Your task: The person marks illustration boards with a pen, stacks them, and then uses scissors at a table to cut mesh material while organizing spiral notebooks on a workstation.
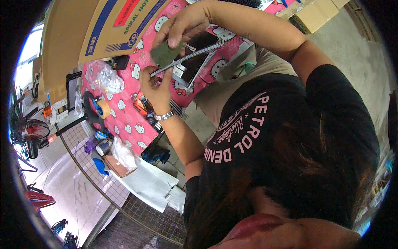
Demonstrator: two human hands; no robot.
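Observation:
My left hand (157, 89), with a metal watch on its wrist, closes on the near end of a spiral notebook (188, 56), whose light coiled edge is turned up. My right hand (184, 29) is above it, thumb and fingers pinching a dark green flat piece (166, 54). That piece hangs close over the coil; I cannot tell whether they touch. Behind the coil lies a black notebook (201, 62) with a white barcode label, on the table's pink patterned cover (128, 118).
A large cardboard carton (78, 45) stands beyond my hands. Crumpled clear plastic (105, 79), a tape roll (103, 108) and a brown pouch (120, 166) lie to the left. A fan (35, 130) stands further off. Another carton (315, 18) is at the upper right.

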